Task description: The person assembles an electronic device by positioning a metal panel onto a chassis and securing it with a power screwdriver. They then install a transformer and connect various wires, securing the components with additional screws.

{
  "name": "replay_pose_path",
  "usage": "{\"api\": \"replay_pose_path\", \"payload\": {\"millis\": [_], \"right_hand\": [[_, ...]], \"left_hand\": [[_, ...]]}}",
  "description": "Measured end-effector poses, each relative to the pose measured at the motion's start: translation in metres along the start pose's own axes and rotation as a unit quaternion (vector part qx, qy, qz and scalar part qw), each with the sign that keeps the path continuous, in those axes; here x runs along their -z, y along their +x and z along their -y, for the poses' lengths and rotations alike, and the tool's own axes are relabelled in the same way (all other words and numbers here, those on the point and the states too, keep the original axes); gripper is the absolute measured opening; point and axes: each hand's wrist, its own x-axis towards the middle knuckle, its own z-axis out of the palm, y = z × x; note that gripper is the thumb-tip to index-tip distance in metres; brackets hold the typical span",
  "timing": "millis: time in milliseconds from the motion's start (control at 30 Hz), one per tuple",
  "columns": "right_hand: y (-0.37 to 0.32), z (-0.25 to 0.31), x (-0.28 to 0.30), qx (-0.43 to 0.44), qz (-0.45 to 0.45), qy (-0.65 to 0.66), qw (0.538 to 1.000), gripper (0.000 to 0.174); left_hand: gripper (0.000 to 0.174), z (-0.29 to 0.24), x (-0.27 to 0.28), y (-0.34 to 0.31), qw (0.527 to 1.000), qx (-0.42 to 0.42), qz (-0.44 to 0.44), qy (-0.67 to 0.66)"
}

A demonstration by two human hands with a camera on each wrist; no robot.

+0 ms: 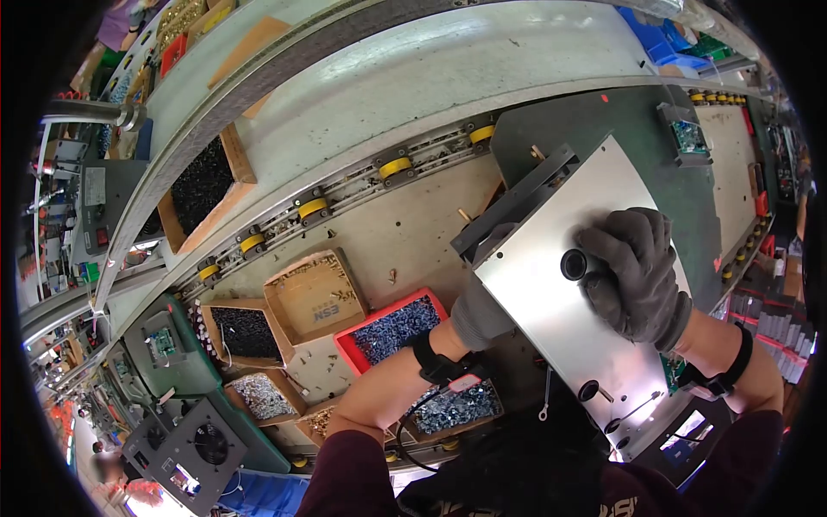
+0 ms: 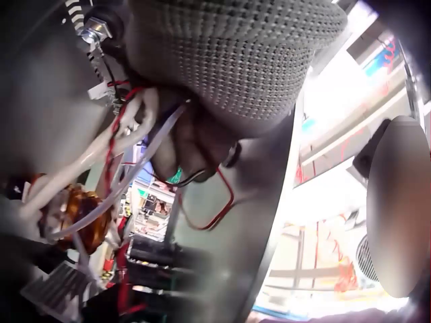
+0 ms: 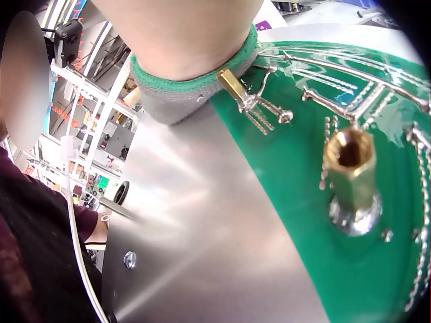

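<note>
A silver sheet-metal chassis (image 1: pixel 560 207) is tilted up between both hands. The gloved right hand (image 1: pixel 633 271) lies over its outer face with bent fingers, fingertips right at a black ring (image 1: pixel 574 264) in the metal. Behind the panel is the gloved left hand (image 1: pixel 482 317), mostly hidden in the head view. In the left wrist view its bent fingers (image 2: pixel 188 151) reach inside the chassis, among a thin red wire (image 2: pixel 219 215) and white cables (image 2: pixel 87 151); I cannot tell what they hold. Beside the right cuff lies a green circuit board (image 3: pixel 283 168) with brass standoffs (image 3: pixel 351 165).
A copper coil (image 2: pixel 81 219) sits inside the chassis. Cardboard boxes (image 1: pixel 314 293) and a red bin (image 1: pixel 345 349) of small parts stand left of the chassis. A roller rail (image 1: pixel 353 189) runs behind. A grey unit with a fan (image 1: pixel 211 442) lies at the lower left.
</note>
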Motion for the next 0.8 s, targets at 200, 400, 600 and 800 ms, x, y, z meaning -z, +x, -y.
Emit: {"api": "replay_pose_path", "payload": {"millis": [200, 400, 600, 800], "right_hand": [[0.0, 0.0, 0.002, 0.003, 0.002, -0.005, 1.0, 0.038], [0.001, 0.001, 0.002, 0.009, -0.005, 0.005, 1.0, 0.038], [0.001, 0.001, 0.002, 0.005, 0.003, 0.004, 1.0, 0.037], [0.0, 0.0, 0.004, 0.003, -0.002, -0.001, 1.0, 0.034]], "left_hand": [[0.05, 0.016, -0.005, -0.003, 0.997, -0.005, -0.031, 0.064], [0.051, -0.029, 0.005, 0.002, 0.981, 0.064, 0.039, -0.178], [0.058, -0.026, 0.006, 0.002, 0.994, -0.01, 0.077, 0.08], [0.061, -0.018, -0.017, 0.009, 0.991, -0.115, -0.034, -0.065]]}}
